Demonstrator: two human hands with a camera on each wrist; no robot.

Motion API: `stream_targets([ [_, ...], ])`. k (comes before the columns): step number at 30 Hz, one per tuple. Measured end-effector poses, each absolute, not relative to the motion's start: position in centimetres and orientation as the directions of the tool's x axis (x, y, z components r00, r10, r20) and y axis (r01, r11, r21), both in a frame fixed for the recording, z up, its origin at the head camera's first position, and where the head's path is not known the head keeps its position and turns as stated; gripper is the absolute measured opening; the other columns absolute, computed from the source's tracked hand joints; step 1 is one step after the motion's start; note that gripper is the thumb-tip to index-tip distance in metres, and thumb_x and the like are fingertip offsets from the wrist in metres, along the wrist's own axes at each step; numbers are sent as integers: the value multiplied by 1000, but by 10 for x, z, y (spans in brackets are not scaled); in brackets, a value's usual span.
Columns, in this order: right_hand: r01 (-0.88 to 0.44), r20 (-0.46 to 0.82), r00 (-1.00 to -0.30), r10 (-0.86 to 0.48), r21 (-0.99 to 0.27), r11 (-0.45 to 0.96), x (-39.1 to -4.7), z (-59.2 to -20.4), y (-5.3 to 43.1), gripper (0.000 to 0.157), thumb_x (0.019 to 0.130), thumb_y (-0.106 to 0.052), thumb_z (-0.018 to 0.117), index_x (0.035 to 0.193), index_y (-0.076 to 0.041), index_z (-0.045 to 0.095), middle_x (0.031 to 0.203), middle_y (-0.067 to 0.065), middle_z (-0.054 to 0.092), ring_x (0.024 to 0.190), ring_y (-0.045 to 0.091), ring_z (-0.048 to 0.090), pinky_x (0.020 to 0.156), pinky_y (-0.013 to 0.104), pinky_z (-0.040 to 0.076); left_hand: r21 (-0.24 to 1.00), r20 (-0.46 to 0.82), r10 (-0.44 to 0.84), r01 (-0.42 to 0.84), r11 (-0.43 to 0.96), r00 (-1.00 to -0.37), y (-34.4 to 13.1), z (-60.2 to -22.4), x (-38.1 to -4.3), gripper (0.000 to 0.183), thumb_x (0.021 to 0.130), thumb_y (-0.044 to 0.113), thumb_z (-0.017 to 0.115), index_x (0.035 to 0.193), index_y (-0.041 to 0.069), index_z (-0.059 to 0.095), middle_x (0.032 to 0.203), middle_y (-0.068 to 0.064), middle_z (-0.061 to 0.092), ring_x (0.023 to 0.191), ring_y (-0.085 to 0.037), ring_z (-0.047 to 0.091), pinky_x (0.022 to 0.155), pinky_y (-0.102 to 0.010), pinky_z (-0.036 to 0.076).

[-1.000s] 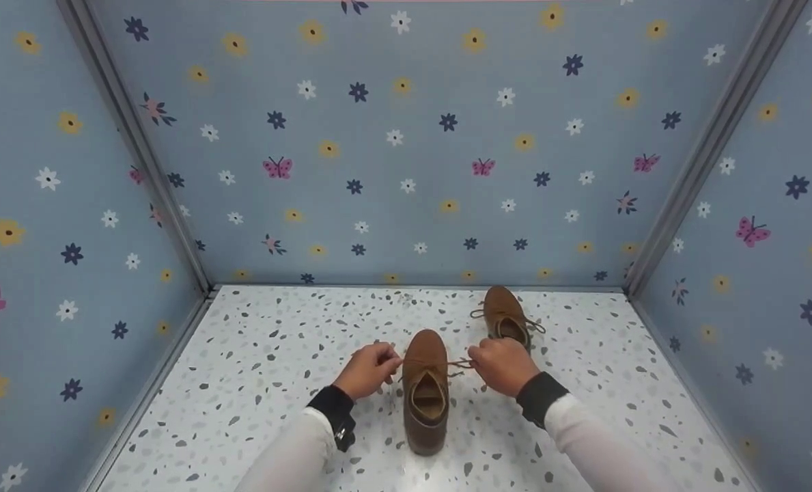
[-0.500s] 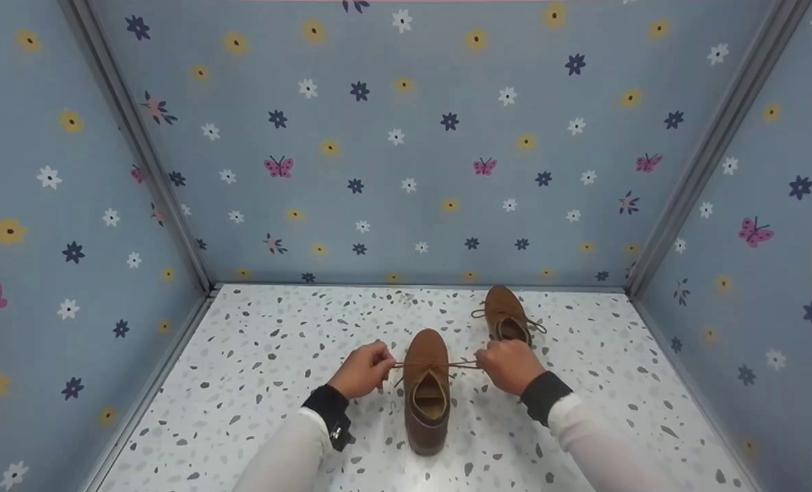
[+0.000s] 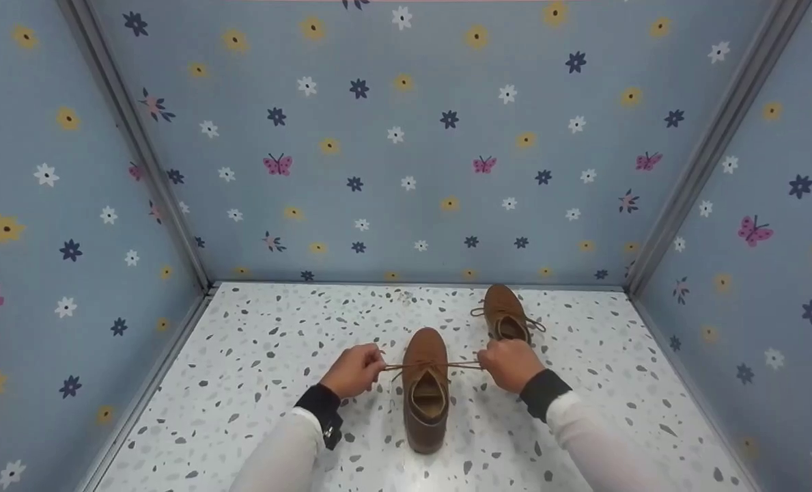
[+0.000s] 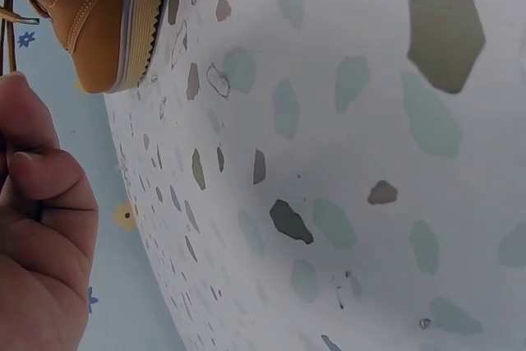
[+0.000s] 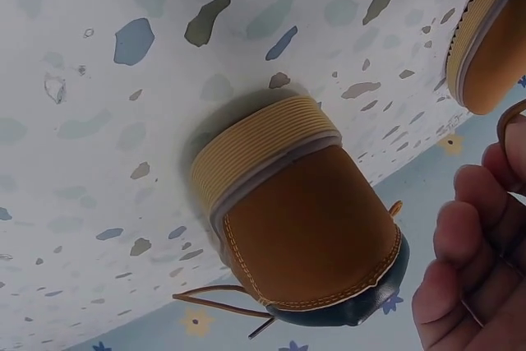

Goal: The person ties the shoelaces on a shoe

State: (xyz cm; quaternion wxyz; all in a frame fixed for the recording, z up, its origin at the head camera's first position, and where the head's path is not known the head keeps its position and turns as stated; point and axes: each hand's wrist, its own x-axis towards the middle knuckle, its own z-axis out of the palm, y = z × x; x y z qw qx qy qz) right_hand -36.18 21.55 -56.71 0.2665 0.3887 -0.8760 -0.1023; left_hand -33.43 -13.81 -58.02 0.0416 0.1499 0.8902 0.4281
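Observation:
A brown lace-up ankle shoe point(image 3: 425, 345) stands on the floor, toe pointing away from me. To its left, my left hand point(image 3: 354, 371) pinches a brown shoelace point(image 3: 393, 367), stretched out from the shoe. On the other side, my right hand point(image 3: 511, 365) grips the lace with curled fingers, and that lace is drawn out level too. In the left wrist view, thumb and fingertips of the left hand point(image 4: 41, 211) meet at the lace, beside the shoe's side and sole point(image 4: 94, 30). In the right wrist view, the lace point(image 5: 511, 117) runs to the right hand's curled fingers.
A matching shoe point(image 3: 501, 304) with its lace in a bow stands behind my right hand; its heel point(image 5: 304, 219) shows large in the right wrist view. Blue flower-patterned panels point(image 3: 406, 198) enclose the speckled white floor point(image 3: 276, 410) at the back and both sides.
My left hand has taken the lace and moved left, while my right hand has shifted slightly right. The lace now stretches out on both sides of the shoe.

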Motion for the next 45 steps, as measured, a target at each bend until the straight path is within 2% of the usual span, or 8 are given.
stream_targets([
  [7, -633, 353, -587, -729, 361, 685, -362, -568, 217, 12, 84, -12, 83, 77, -15, 74, 65, 2, 64, 50, 17, 58, 46, 33, 49, 759, 30, 301, 217, 614, -953, -143, -580, -334, 16, 103, 13, 63, 87, 11, 62, 71, 1, 64, 58, -10, 59, 55, -26, 47],
  [16, -637, 395, -590, -704, 309, 707, -361, -579, 220, 17, 78, -6, 85, 75, -16, 72, 65, 1, 65, 53, 18, 61, 47, 33, 50, 774, 60, 317, 244, 584, -946, -144, -588, -332, 17, 103, 11, 62, 87, 8, 62, 70, 0, 65, 56, -8, 59, 53, -25, 46],
  [22, -609, 412, -619, -669, 287, 740, -356, -585, 216, 16, 83, -16, 84, 74, -17, 71, 62, 0, 65, 51, 17, 60, 45, 34, 48, 817, 62, 277, 208, 537, -959, -138, -595, -325, 16, 103, 9, 61, 88, 4, 62, 71, -6, 68, 56, -10, 61, 54, -25, 46],
  [30, -570, 342, -775, -532, -14, 822, -351, -584, 209, 17, 90, -23, 81, 77, -17, 71, 66, -2, 65, 60, 18, 64, 54, 37, 51, 849, 35, 236, 153, 505, -971, -131, -594, -316, 14, 102, 13, 64, 92, 4, 66, 79, -15, 71, 63, -16, 67, 59, -26, 50],
  [33, -560, 302, -801, -516, -77, 825, -349, -579, 205, 19, 91, -23, 80, 76, -18, 69, 66, -4, 63, 61, 14, 60, 55, 34, 48, 844, 21, 209, 129, 520, -978, -129, -591, -313, 14, 101, 17, 66, 93, 5, 66, 79, -14, 71, 63, -15, 67, 59, -26, 50],
  [39, -567, 309, -799, -516, -98, 818, -339, -569, 201, 20, 91, -29, 81, 80, -18, 68, 70, -4, 63, 64, 14, 60, 56, 32, 47, 823, 11, 210, 128, 553, -978, -119, -579, -304, 20, 101, 27, 69, 95, 9, 60, 74, -1, 65, 61, -11, 65, 59, -29, 48],
  [41, -579, 324, -787, -524, -95, 810, -334, -566, 200, 20, 90, -31, 82, 86, -16, 69, 73, -3, 64, 65, 14, 61, 56, 32, 48, 820, 9, 238, 143, 554, -971, -116, -577, -301, 22, 101, 29, 69, 95, 10, 59, 75, -2, 65, 62, -13, 66, 58, -29, 49],
  [45, -631, 324, -757, -568, -136, 764, -323, -561, 196, 21, 91, -31, 81, 99, -15, 69, 78, -1, 67, 67, 12, 61, 58, 29, 48, 831, -21, 289, 143, 537, -957, -111, -574, -295, 23, 102, 32, 68, 99, 11, 59, 82, -12, 71, 70, -25, 73, 59, -29, 49],
])
